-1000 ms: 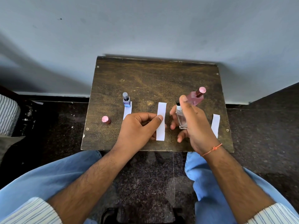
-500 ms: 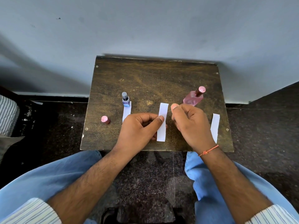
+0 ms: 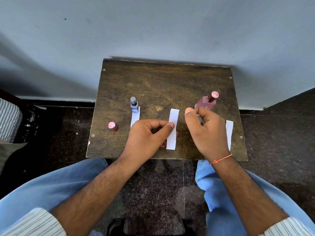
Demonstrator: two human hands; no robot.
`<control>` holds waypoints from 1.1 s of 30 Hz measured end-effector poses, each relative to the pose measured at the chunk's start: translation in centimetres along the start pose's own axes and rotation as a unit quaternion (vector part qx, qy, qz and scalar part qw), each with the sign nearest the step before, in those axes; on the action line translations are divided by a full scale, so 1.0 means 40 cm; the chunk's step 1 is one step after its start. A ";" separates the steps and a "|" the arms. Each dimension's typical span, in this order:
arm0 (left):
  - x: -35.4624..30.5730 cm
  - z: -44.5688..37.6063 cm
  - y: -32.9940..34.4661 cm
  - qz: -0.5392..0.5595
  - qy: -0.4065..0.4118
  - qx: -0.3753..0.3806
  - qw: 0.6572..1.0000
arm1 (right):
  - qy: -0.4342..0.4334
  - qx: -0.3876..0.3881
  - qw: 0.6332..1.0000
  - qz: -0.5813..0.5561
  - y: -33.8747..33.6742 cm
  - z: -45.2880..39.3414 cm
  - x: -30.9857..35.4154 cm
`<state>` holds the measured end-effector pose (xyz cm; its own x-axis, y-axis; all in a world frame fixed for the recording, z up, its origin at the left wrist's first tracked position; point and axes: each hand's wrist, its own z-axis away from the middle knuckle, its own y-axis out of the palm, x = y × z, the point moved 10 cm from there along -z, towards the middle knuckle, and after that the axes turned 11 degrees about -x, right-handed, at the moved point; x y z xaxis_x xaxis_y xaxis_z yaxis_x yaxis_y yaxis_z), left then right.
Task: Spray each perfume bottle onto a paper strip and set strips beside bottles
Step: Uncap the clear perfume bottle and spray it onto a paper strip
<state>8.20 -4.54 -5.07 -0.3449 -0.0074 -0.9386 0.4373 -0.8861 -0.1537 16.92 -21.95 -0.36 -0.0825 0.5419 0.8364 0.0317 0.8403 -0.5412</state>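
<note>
Grey wall point(image 3: 153, 28) stands behind a small brown wooden table point(image 3: 163, 79), and the floor point(image 3: 56, 133) around it is dark and speckled. Far left, a bit of striped cloth point(image 3: 8, 120) pokes into view.

On the left part of the table a pink cap point(image 3: 112, 126) stands alone, with nothing touching it. Just to its right a small blue bottle point(image 3: 134, 105) with a grey top stands upright. A white paper strip point(image 3: 135, 117) lies right beside that bottle, and its near end goes under the left hand.

The left hand point(image 3: 146, 135) is curled, and its thumb and fingers pinch the middle strip point(image 3: 172, 132). This long white strip points away from the person. The thumb lies across its left edge, about halfway along.

Next comes the right hand point(image 3: 206, 130), close to the strip but not touching it. Its fingers are curled round a small clear bottle point(image 3: 199, 119). Only a little bit of glass shows between the fingers, so I cannot tell which way the nozzle points. One fingertip sits up high at the top of the hand. An orange thread point(image 3: 221, 158) is tied round the wrist.

Behind this hand a pink bottle point(image 3: 205, 103) with a pink cap stands on the table. Another white strip, the right strip point(image 3: 229, 132), lies near the table's right edge, partly hidden by the hand.

At the bottom are two knees in blue trousers point(image 3: 51, 188) and striped sleeves point(image 3: 32, 223).
</note>
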 end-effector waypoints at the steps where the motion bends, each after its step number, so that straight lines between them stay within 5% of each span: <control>1: 0.001 0.000 -0.001 -0.001 -0.001 -0.001 1.000 | -0.005 -0.006 1.000 0.006 -0.003 0.000 0.001; 10: 0.001 -0.003 -0.003 -0.004 0.000 -0.002 1.000 | -0.052 -0.025 0.998 0.027 -0.011 0.006 0.021; 33: -0.005 -0.002 -0.005 -0.011 0.005 -0.001 1.000 | 0.004 0.013 1.000 -0.007 0.005 -0.002 -0.005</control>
<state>8.25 -4.30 -4.90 -0.3461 0.0170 -0.9381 0.4313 -0.8851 -0.1751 17.02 -21.88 -0.62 -0.0741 0.5296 0.8450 0.0051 0.8475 -0.5308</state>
